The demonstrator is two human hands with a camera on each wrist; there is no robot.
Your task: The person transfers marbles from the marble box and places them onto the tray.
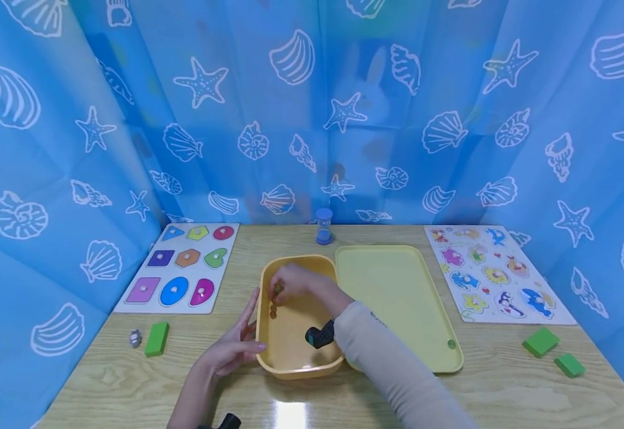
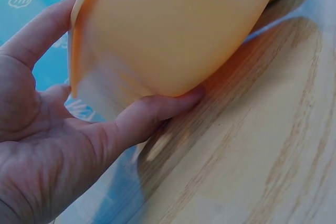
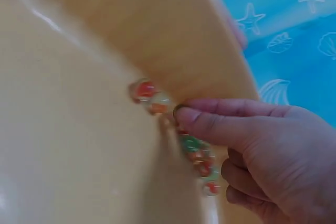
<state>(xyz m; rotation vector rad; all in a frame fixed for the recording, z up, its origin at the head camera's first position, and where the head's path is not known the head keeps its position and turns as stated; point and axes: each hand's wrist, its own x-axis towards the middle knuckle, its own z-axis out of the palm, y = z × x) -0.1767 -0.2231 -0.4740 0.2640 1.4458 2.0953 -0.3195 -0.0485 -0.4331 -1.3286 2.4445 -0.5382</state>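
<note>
An orange plastic bin (image 1: 289, 344) stands on the wooden table. My left hand (image 1: 230, 350) rests against its left side, fingers spread and fairly straight along the wall, with the thumb at the near-left part. Inside the bin, my right hand (image 1: 292, 281) reaches down by the far-left wall. Between its thumb and index fingertip it pinches a small dark marble (image 3: 178, 110), mostly hidden by the fingertips. Several glass marbles (image 3: 203, 168) with red, orange and green swirls lie in a line along the foot of the wall, right beside those fingertips.
A pale yellow tray (image 1: 398, 298) adjoins the bin's right side, with a green marble (image 1: 451, 344) in it. Puzzle boards with shapes (image 1: 153, 302) and sea animals (image 1: 483, 277) flank them. A blue sand timer (image 1: 324, 226), green blocks (image 1: 156, 339) and a small grey figure (image 1: 135, 338) stand around.
</note>
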